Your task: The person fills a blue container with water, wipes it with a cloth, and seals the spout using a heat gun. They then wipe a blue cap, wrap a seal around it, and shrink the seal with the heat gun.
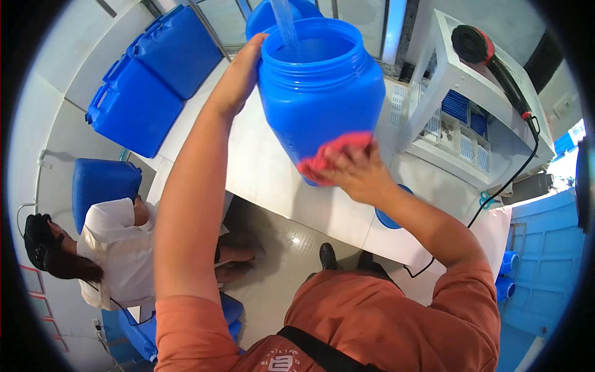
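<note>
A blue plastic container (328, 102) with a wide, open, threaded mouth stands upright on the white counter, and a stream of water (285, 25) runs into it from above. My left hand (238, 77) holds the container's rim on its left side, fingertips partly hidden behind it. A red cloth (319, 162) is pressed against the container's lower front by my right hand (358, 168), whose fingers are bent over the cloth. The underside of the cloth and what lies behind the container cannot be seen.
Blue jugs (139, 105) stand at the back left. A co-worker in white (121, 251) sits at the left beside another jug (105, 186). At right are a white rack (421, 118), a black heat gun (496, 68) with its cable, teal scissors (486, 199) and a blue lid (387, 219).
</note>
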Available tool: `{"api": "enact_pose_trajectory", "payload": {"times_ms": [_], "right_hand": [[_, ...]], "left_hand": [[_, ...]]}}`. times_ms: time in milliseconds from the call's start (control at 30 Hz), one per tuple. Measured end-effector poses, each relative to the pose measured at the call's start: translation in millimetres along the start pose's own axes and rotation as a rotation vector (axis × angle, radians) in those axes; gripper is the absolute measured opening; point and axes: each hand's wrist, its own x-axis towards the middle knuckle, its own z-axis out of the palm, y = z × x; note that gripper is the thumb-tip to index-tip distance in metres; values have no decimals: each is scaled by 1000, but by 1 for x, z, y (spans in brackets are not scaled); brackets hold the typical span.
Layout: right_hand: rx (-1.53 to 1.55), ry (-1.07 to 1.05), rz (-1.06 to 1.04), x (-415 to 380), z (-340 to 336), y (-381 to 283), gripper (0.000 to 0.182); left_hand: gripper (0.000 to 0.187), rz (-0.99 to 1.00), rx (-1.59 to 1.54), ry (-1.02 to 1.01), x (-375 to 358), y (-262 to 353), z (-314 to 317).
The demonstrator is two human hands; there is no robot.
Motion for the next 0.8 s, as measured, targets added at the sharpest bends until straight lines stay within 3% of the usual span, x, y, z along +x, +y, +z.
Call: {"api": "enact_pose_trajectory", "payload": {"times_ms": [100,167,300,400,467,500,567,633,700,767,800], "right_hand": [[105,368,408,82,-27,3,62],[295,402,508,109,-34,-19,67],[-139,202,121,38,42,-58,74],[33,282,254,6,52,-47,68],[468,539,545,21,21,-24,60],[464,544,541,38,-4,-7,60],[936,591,799,76,-39,38,65],[1502,498,787,80,-30,93,69],[2016,178,982,101,-15,136,59],[2016,-327,1217,144,-15,171,54],[2017,-288,1153,160,11,186,51]], "left_hand": [[44,-34,-107,45,1,0,5],[44,-71,-164,74,-1,-1,2],[45,-87,-72,134,-8,13,14],[47,-97,-91,119,-6,12,11],[48,-102,-95,134,-6,11,10],[49,-117,-97,144,-6,11,10],[51,-120,-99,136,-6,12,10],[54,-69,-84,136,-7,10,13],[56,-64,-109,144,-8,9,15],[56,-36,-89,69,-7,11,15],[56,-100,-144,86,-9,15,16]]}}
